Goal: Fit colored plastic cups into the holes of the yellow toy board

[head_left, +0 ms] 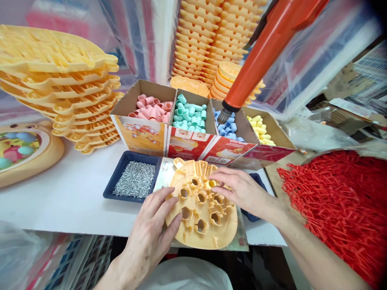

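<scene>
A round yellow plastic toy base (203, 219) with several holes lies upside down at the table's front edge. My left hand (152, 229) grips its left rim, fingers spread along the edge. My right hand (242, 189) rests on its upper right part, fingertips at a small yellow cap (212, 183) seated in one hole. An orange powered screwdriver (266, 48) hangs above the boxes, its tip over the blue caps.
Four cardboard boxes hold pink caps (152, 108), teal caps (190, 114), blue caps (228, 125) and yellow caps (261, 131). A blue tray of screws (134, 179) sits left of the base. Stacked yellow bases (60, 88) stand left and behind; red plastic pieces (338, 201) lie right.
</scene>
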The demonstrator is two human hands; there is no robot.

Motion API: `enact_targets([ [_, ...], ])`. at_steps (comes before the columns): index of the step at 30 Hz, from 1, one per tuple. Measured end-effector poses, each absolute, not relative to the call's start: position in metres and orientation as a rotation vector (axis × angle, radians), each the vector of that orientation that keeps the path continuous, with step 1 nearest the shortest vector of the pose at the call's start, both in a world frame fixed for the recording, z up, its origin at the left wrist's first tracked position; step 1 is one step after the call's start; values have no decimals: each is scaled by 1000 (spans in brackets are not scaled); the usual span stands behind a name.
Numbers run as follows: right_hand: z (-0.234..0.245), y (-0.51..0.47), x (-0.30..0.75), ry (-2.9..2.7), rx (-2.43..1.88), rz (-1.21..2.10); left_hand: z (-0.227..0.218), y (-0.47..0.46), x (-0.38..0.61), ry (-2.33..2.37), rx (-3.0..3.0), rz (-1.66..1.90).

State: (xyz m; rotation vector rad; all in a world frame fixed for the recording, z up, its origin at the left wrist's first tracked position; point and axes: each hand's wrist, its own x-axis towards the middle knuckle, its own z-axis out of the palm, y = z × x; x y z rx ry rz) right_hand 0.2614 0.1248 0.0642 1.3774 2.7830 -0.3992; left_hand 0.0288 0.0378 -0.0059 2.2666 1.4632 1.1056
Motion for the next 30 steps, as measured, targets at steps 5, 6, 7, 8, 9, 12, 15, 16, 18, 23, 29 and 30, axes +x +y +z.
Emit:
enact_targets([
  [5, 63, 126, 261, 2791, 1333, -377, -5, 37, 29, 1467, 2268, 1111],
  [6, 62, 125, 262, 2793, 1345, -360, -5, 37, 29, 1468, 2268, 1113],
  [7, 61, 125, 263, 2792, 1358, -350, -5, 37, 29, 1471, 2267, 1118],
  [8, 60, 124, 263, 2792, 1372, -340, -6, 36, 29, 1472, 2267, 1121],
  [9, 60, 123, 264, 2792, 1383, -332, -6, 36, 28, 1474, 2267, 1119],
  [12, 61, 122, 264, 2792, 1415, -325, -7, 36, 27, 1482, 2277, 1096],
  [15, 60, 120, 260, 2801, 1386, -340, -7, 38, 28, 1494, 2294, 1082],
  [16, 60, 119, 258, 2798, 1359, -353, -7, 38, 28, 1496, 2301, 1087],
  [18, 61, 117, 256, 2802, 1361, -386, -8, 39, 28, 1504, 2309, 1098],
  [23, 88, 118, 274, 2979, 1689, -429, -13, 37, 24, 1531, 2342, 1098],
  [29, 135, 187, 344, 2690, 2237, 147, -38, 44, 16, 1506, 2416, 1203],
  [30, 137, 204, 355, 2621, 2247, 164, -40, 45, 16, 1513, 2403, 1236],
])
